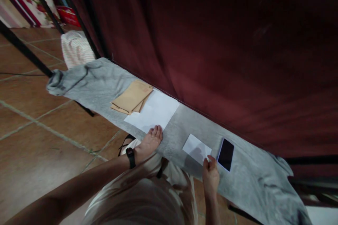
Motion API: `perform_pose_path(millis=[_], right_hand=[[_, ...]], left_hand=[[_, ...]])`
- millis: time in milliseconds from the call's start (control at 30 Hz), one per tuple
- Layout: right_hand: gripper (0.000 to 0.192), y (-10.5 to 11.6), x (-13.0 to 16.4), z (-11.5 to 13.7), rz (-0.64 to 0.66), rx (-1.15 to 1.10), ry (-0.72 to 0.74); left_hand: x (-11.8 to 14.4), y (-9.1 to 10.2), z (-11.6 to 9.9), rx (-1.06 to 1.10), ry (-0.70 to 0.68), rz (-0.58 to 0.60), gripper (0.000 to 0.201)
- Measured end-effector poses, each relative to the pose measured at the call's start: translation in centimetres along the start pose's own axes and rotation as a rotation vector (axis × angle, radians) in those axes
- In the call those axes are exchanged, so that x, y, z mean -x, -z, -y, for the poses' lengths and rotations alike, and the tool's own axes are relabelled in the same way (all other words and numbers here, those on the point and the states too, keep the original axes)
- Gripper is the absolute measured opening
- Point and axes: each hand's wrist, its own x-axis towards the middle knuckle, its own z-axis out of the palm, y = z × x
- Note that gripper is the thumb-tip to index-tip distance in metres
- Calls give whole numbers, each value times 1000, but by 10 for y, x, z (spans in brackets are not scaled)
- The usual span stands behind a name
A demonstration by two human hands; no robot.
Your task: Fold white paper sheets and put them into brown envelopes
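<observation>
My right hand (211, 174) pinches the near right corner of a small white piece of paper (196, 147), possibly folded, which rests on the grey cloth. A dark-screened phone (226, 154) in a pale purple case lies just right of that hand. With its fingers stretched out and close together, my left hand (152, 140) rests at the near edge of a larger white sheet (155, 110). A black watch (130, 157) is on the left wrist. Brown paper envelopes (132, 96) are stacked on the far left part of the sheet.
The grey cloth (253, 182) covers a long narrow bench or table. A dark red curtain (211, 59) hangs along its far side. Black metal poles (25, 49) stand at the left, beside a striped cloth (77, 49). Brown tiles (29, 147) cover the floor.
</observation>
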Motion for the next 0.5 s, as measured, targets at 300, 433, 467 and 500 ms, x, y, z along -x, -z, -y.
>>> perform_pose_path(millis=[300, 433, 467, 500], right_hand=[[27, -118, -12, 79, 366, -535, 68], [27, -159, -23, 113, 386, -398, 209], [27, -167, -24, 120, 381, -336, 244], [27, -174, -26, 126, 384, -322, 253]], left_hand=[[15, 0, -5, 202, -172, -183, 57], [18, 3, -10, 227, -172, -203, 56], [18, 3, -10, 223, -173, -197, 56], [18, 4, -11, 216, -177, -189, 55]])
